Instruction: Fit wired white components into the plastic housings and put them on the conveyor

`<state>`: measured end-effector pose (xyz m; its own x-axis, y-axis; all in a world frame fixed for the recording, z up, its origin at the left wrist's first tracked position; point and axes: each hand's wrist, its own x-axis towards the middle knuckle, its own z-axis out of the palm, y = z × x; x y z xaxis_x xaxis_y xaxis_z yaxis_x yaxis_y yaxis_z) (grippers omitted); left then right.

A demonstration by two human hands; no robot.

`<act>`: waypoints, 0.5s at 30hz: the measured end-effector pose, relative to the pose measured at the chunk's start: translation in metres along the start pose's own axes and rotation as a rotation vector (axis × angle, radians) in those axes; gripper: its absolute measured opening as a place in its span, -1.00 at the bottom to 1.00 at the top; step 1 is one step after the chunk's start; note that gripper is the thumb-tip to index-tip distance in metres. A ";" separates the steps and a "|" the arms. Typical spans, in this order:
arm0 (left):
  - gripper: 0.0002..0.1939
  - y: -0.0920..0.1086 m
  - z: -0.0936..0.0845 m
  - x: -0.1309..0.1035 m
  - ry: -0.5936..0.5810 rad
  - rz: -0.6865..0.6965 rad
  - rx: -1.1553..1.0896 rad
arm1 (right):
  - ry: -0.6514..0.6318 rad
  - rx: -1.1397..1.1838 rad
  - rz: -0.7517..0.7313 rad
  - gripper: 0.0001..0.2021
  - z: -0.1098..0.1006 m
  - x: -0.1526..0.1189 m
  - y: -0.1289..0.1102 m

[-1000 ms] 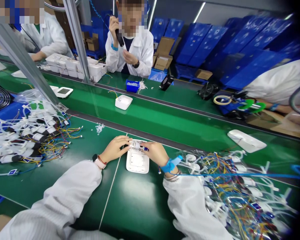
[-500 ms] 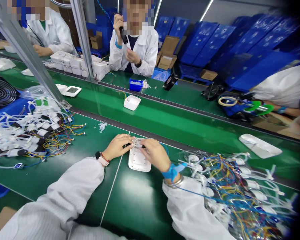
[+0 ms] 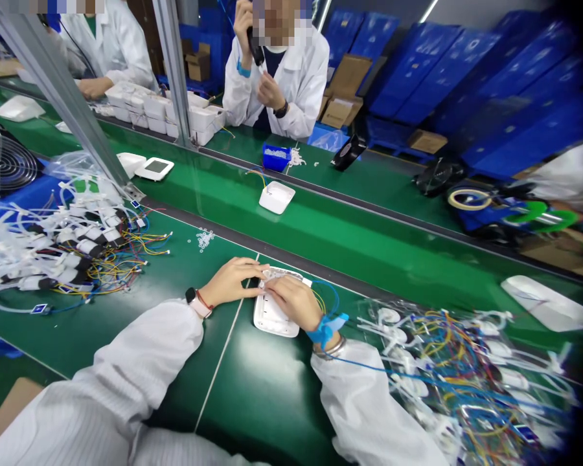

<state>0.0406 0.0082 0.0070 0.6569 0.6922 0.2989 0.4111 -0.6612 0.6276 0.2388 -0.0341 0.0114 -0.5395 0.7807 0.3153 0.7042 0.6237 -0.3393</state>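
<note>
A white plastic housing [image 3: 276, 316] lies open side up on the green bench, with pale parts at its far end. My left hand [image 3: 234, 279] reaches in from the left, thumb and fingers closing at the housing's far left edge. My right hand [image 3: 294, 299] lies across the housing's right side, its fingertips drawn together near the left ones. Whatever those right fingers pinch is hidden. Blue and yellow wires [image 3: 331, 292] loop out on the right of the housing. A blue wrist strap [image 3: 328, 330] is tied round my right wrist.
Piles of wired white-and-black parts lie at left [image 3: 85, 249] and right [image 3: 471, 375]. Small clear rings [image 3: 205, 239] sit near the bench's far edge. Beyond runs a green conveyor [image 3: 350, 226] carrying a white shell [image 3: 276, 197]. A metal post [image 3: 172, 71] rises left; a co-worker [image 3: 276, 84] sits opposite.
My right hand has shifted leftward and lower over the housing, its fingers now closer to my left fingertips. The wires beside it show more. The whole view has shifted slightly.
</note>
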 end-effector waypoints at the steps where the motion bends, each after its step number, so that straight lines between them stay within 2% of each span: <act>1: -0.70 0.000 0.000 0.000 -0.007 0.000 0.000 | 0.006 0.012 -0.007 -0.78 0.000 0.000 0.001; 5: -0.60 -0.003 -0.001 -0.001 -0.024 0.011 0.002 | -0.021 0.016 -0.038 -0.77 -0.005 -0.001 0.004; 15: -0.60 -0.006 0.002 0.000 -0.016 0.024 -0.069 | -0.211 -0.075 -0.100 -0.81 -0.005 0.008 0.006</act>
<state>0.0395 0.0116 0.0021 0.6760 0.6717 0.3031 0.3513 -0.6553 0.6687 0.2409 -0.0245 0.0168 -0.6870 0.7112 0.1492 0.6706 0.6995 -0.2467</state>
